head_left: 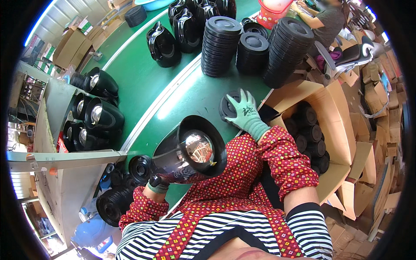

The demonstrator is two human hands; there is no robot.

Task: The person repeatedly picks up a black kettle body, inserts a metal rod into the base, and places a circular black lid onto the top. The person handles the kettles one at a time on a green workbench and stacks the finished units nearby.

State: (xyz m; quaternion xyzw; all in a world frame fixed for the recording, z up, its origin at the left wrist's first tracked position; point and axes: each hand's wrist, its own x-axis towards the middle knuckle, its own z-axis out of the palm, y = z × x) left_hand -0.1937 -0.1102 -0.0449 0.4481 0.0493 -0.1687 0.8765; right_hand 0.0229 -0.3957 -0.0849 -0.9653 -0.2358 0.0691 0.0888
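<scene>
My left hand (158, 183), in a green glove with a dark band at the wrist, holds a glossy black vacuum jug (173, 149). The jug is tilted, its wide open end facing me and a shiny silvery liner visible inside. Its body hides most of that hand's fingers. My right hand (245, 112), gloved in pale green, lies over a black round lid-like disc (227, 105) on the green table. Its fingers are spread out across the disc's right part, touching it.
The green table (151, 73) bears several upright black jugs (164, 45), stacks of black discs (220, 45) and jugs lying at left (104, 115). Right of me, an open carton (340, 125) holds black round pieces. Another person (323, 24) works beyond a red bucket (269, 17).
</scene>
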